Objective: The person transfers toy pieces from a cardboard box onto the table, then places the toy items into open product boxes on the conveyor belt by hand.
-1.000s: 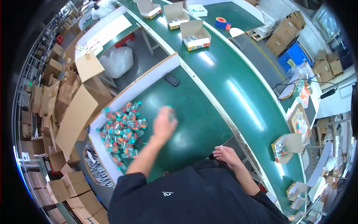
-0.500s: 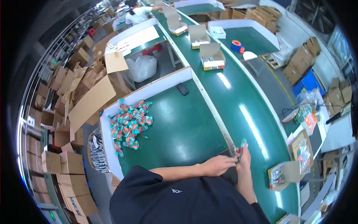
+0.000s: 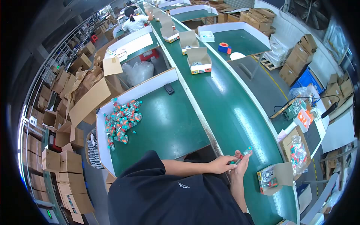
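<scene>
A small clear plastic bottle (image 3: 245,152) with teal ends and a red band lies slanted between my two hands above the near side of the conveyor. My right hand (image 3: 240,169) cups it from below and the right, fingers curled around it. My left hand (image 3: 221,164) is closed at its lower end, where a bit of teal shows between the fingertips; the fingers hide part of the bottle. Right of my hands, an open carton (image 3: 265,183) on the belt holds grey parts and a similar red-and-teal piece. A pile of similar bottles (image 3: 122,119) lies on the side table to my left.
The green conveyor (image 3: 225,101) runs away ahead, carrying several open cartons (image 3: 198,62). A dark handheld object (image 3: 169,89) lies on the side table (image 3: 161,123). Cardboard boxes (image 3: 71,165) stack at left. A co-worker (image 3: 135,21) sits far ahead. Bagged parts (image 3: 298,155) stand at right.
The view has swung slightly right. The bottle has gone from nearly upright to slanted, with more of it showing. My left fingers have shifted along its lower end; both hands remain close together.
</scene>
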Demonstrator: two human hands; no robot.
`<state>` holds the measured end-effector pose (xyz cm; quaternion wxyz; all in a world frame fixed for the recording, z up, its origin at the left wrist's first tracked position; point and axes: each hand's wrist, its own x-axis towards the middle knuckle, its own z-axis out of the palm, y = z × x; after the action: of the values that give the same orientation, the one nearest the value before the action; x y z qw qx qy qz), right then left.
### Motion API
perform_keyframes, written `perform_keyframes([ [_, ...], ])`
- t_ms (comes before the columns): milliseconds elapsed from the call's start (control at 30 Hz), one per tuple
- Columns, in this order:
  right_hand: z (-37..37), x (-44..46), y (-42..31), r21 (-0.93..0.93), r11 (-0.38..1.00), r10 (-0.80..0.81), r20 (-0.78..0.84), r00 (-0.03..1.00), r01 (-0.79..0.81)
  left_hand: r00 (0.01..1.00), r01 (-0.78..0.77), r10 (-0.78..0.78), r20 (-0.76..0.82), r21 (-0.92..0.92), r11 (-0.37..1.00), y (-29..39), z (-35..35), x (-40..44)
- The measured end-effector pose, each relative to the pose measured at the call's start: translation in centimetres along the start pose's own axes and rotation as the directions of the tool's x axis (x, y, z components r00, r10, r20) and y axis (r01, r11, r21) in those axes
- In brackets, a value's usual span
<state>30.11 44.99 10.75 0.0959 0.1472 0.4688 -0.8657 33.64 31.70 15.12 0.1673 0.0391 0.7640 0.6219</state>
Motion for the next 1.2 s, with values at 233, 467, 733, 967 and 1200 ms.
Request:
perform_keyframes([
  [233,-3.0,2.7,1.3,0.136,0.98,0.159,-0.094,0.983,-0.145,0.973,-0.175,0.202,-0.113,0.215,0.961,-2.9,1.3,2.2],
  [467,-1.8,4.5,1.6,-0.159,0.985,0.036,-0.168,0.985,-0.063,1.0,-0.024,0.02,0.02,0.269,0.963,-1.3,-1.3,3.6],
  [733,-3.4,6.6,-1.1,-0.024,0.98,0.174,-0.368,0.913,-0.197,0.992,-0.123,0.112,0.054,0.548,0.827,-3.8,-11.0,7.9],
  [967,-3.8,0.0,-0.7,-0.326,0.888,0.178,-0.407,0.896,-0.324,0.813,0.404,0.232,-0.534,0.804,0.437,-14.0,-38.3,23.0],
  [1200,1.7,0.9,-4.4,-0.387,0.821,0.299,-0.336,0.893,-0.42,0.801,0.477,0.283,-0.527,0.848,0.231,-18.3,-45.0,28.6],
])
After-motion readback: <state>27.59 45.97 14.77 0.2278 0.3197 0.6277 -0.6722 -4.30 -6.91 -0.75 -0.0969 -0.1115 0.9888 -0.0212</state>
